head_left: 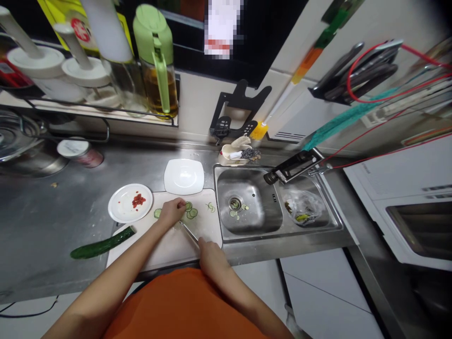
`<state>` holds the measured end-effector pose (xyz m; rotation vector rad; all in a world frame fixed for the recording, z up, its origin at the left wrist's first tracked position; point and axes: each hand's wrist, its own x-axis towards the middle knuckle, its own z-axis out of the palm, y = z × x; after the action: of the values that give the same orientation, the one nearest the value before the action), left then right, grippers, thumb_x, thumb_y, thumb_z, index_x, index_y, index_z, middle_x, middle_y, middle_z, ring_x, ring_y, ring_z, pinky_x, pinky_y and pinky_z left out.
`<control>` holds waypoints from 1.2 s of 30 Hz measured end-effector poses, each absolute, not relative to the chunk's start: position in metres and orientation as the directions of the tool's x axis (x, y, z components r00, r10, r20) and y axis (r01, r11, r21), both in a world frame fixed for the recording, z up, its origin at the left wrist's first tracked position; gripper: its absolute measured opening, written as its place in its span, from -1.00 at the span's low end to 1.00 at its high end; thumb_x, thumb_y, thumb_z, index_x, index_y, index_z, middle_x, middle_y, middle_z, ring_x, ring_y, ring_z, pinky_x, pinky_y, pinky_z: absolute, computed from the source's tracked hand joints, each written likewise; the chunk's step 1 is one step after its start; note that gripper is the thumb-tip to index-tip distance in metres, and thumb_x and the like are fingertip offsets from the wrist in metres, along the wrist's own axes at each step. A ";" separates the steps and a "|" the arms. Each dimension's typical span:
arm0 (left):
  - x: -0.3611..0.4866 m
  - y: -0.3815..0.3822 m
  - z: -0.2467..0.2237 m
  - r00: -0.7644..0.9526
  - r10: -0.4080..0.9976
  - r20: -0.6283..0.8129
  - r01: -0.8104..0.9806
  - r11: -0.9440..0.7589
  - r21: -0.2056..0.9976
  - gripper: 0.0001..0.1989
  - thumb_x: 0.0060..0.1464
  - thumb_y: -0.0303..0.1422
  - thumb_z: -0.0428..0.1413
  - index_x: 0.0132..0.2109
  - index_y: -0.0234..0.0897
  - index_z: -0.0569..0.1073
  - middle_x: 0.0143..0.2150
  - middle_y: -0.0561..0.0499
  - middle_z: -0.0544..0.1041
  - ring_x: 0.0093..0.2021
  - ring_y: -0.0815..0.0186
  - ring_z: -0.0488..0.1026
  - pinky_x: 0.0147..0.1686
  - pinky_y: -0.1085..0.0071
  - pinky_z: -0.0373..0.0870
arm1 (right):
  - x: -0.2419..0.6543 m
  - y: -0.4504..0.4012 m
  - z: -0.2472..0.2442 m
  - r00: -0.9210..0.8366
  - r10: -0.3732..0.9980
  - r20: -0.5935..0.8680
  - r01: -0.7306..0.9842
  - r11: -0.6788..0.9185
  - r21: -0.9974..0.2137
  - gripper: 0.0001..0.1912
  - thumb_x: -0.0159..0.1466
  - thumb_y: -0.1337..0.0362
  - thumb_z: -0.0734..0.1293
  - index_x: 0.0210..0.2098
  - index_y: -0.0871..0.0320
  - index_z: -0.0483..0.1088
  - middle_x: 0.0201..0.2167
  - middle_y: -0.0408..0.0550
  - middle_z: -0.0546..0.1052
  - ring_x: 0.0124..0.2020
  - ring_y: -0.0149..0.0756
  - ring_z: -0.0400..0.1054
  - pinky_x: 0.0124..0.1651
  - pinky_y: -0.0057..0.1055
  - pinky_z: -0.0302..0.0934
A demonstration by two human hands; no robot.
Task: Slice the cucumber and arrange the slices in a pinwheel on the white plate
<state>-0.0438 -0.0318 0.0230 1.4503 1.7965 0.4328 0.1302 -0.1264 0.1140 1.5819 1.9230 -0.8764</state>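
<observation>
The grip of your right hand [212, 256] is wrapping the handle of the knife [190, 234] over the chopping board [173, 247]; your left hand [171, 213] is curling its fingers beside the cucumber slices [191, 213], but whether it is pinching anything, you are leaving hidden. The work is apparently standing partway; several slices are lying cut, while the long cucumber piece [102, 246] is resting uncut across the board's left edge and the surface [81, 197].

Knife [189, 232] — partly hidden, pot [42, 164] — cut off
</observation>
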 end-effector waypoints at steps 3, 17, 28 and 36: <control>-0.059 -0.035 0.025 -0.047 0.919 -0.392 0.625 0.333 0.706 -0.77 -0.03 -0.25 0.10 -0.25 -0.22 0.56 -0.42 0.08 0.56 -0.37 0.34 0.44 -0.33 0.48 0.27 | 0.131 -0.126 0.114 -0.201 0.654 -0.729 0.979 0.114 -0.168 -0.58 0.23 0.56 0.08 0.03 0.18 0.27 -0.22 0.12 0.51 -0.07 -0.14 0.41 -0.17 -0.39 0.24; -0.098 -0.041 0.024 0.321 0.886 -0.334 0.792 -0.057 0.608 -0.73 0.00 -0.43 0.00 -0.22 -0.19 0.56 -0.21 -0.02 0.59 -0.18 0.24 0.47 -0.16 0.42 0.27 | 0.130 -0.127 0.111 -0.206 0.677 -0.706 0.978 0.123 -0.167 -0.59 0.20 0.56 0.12 0.00 0.19 0.29 -0.24 0.10 0.52 -0.11 -0.14 0.43 -0.21 -0.40 0.25; -0.086 -0.086 0.017 0.108 0.946 -0.305 0.864 0.062 0.499 -0.79 0.08 -0.35 0.02 -0.18 -0.25 0.50 -0.31 -0.05 0.48 -0.25 0.25 0.43 -0.23 0.41 0.24 | 0.129 -0.129 0.110 -0.204 0.688 -0.696 0.978 0.110 -0.178 -0.60 0.19 0.55 0.12 -0.02 0.18 0.29 -0.24 0.11 0.52 -0.11 -0.13 0.43 -0.23 -0.41 0.24; -0.069 -0.088 0.009 -0.089 0.963 -0.255 0.821 0.216 0.529 -0.76 0.08 -0.28 0.04 -0.18 -0.26 0.51 -0.30 -0.05 0.54 -0.25 0.23 0.44 -0.23 0.40 0.25 | 0.117 -0.123 0.111 -0.196 0.716 -0.670 0.980 0.113 -0.167 -0.59 0.24 0.56 0.06 0.01 0.18 0.27 -0.24 0.11 0.52 -0.10 -0.14 0.43 -0.19 -0.39 0.24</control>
<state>-0.0690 -0.0875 0.0094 1.6431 1.9474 0.3381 0.1167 -0.1234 0.1112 1.6448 1.9717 -0.8304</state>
